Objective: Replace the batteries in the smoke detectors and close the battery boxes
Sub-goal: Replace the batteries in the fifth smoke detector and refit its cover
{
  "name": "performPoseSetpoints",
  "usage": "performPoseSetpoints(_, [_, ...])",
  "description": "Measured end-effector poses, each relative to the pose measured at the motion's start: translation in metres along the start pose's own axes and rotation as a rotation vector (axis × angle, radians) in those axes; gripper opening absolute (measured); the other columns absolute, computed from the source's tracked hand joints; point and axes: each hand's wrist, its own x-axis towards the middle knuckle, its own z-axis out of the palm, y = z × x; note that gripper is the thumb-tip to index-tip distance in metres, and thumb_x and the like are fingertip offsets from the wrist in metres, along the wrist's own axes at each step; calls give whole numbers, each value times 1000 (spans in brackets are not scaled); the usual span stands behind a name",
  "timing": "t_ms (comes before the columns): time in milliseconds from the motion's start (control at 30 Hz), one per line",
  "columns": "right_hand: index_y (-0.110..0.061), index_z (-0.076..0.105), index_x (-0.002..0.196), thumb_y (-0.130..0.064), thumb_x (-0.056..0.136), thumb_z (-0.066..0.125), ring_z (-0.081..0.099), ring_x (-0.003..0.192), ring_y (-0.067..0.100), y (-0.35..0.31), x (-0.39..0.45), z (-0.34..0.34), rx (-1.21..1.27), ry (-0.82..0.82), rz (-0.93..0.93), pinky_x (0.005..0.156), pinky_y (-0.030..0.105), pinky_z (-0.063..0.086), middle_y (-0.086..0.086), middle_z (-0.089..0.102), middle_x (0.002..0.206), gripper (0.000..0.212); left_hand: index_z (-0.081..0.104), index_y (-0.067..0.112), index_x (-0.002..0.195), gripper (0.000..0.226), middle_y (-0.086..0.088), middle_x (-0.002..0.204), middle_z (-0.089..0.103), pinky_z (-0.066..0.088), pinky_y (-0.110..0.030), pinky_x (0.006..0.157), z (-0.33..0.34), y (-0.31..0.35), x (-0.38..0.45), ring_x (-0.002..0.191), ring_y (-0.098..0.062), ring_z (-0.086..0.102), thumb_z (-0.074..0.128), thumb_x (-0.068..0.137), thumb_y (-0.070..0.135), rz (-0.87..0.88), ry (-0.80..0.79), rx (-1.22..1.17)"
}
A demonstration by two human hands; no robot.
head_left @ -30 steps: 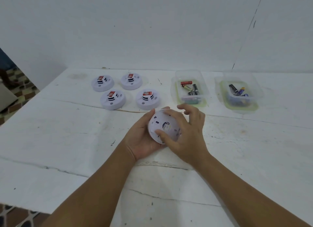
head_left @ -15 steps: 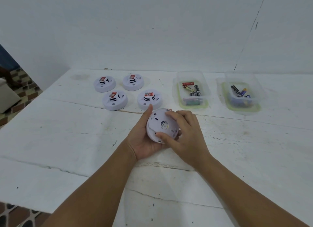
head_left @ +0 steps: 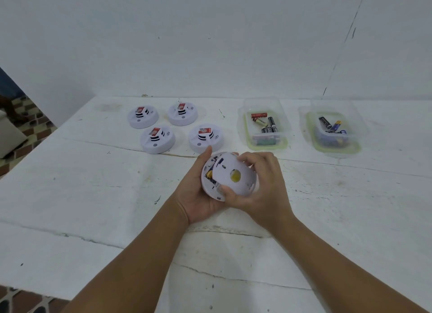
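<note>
White detector (head_left: 228,176): held above worktop (head_left: 93,196), underside facing camera, just in front of four others.
Back cover (head_left: 233,173): shifted rightward off base; yellow and dark parts exposed at left edge.
Left hand (head_left: 198,193): fingers curled, cradling detector base.
Right hand (head_left: 261,186): fingers and thumb pinching back cover.
Detectors on worktop (head_left: 157,138): four, face up, red labels.
Battery tubs (head_left: 265,123): two, clear, far right.

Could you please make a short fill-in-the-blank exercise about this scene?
1. ____ smoke detectors lie untouched on the table.
2. Both hands hold a ____ detector.
3. Loose batteries lie in ____ clear containers.

Missing words: four; fifth; two
</note>
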Motion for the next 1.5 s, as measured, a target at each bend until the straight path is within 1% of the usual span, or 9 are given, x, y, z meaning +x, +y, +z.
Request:
performPoseSetpoints(133, [-18,62,121,-51,70,82,54,103,16,0,2,-2,36,56,49,85,13,42,-1,55,113,64,62,9,140,68,-21,147,57,45,-54,110,-3,0,2,133,-41,56,51,100,63,19,20,-25])
performPoseSetpoints(233, [-26,60,120,-54,71,77,54,104,15,2,7,-10,117,216,286,82,12,44,-4,51,114,59,60,13,144,68,-17,138,63,46,-52,108,-2,1,2,120,-39,63,59,95,60,68,25,-78])
performPoseSetpoints(400, [-34,58,117,-62,72,73,50,107,17,11,12,-11,16,187,548,87,35,52,-12,48,110,55,52,16,151,79,-23,128,64,50,-49,102,-8,7,0,107,-41,65,66,86,58,204,54,-191])
performPoseSetpoints(533, [-31,60,134,-62,82,72,43,121,21,13,13,-5,-228,7,532,104,38,42,-4,50,125,62,50,18,153,79,-23,132,62,50,-49,100,-9,6,1,112,-40,63,65,87,58,183,25,-187])
performPoseSetpoints(700, [-24,60,132,-51,93,66,43,115,17,8,7,-3,-138,56,299,98,16,30,-2,50,124,49,66,17,137,63,-18,131,66,46,-50,104,-5,3,2,113,-38,63,62,90,58,173,27,-142])
performPoseSetpoints(833, [-18,63,127,-43,96,62,53,110,18,-3,4,3,-58,-28,52,94,15,41,-2,53,117,40,67,15,136,61,-14,133,65,46,-49,110,-3,1,4,116,-33,65,60,93,58,121,16,-83])
performPoseSetpoints(933, [-19,62,127,-41,94,66,56,111,13,-10,5,9,45,-60,67,90,28,53,-6,52,116,40,69,13,131,58,-14,127,67,41,-45,113,0,3,3,113,-33,67,57,96,58,98,20,-85])
performPoseSetpoints(1200, [-23,61,127,-46,89,71,55,109,12,-18,10,27,72,-58,117,93,37,51,-7,52,114,45,66,14,132,57,-9,122,68,52,-43,104,1,4,4,114,-27,66,58,98,59,94,51,-65])
performPoseSetpoints(1500, [-25,56,126,-46,87,69,49,111,7,-14,11,29,60,-91,159,95,34,50,-10,48,115,46,71,12,126,53,-10,121,69,56,-44,100,2,3,4,112,-27,68,60,97,55,80,56,-75])
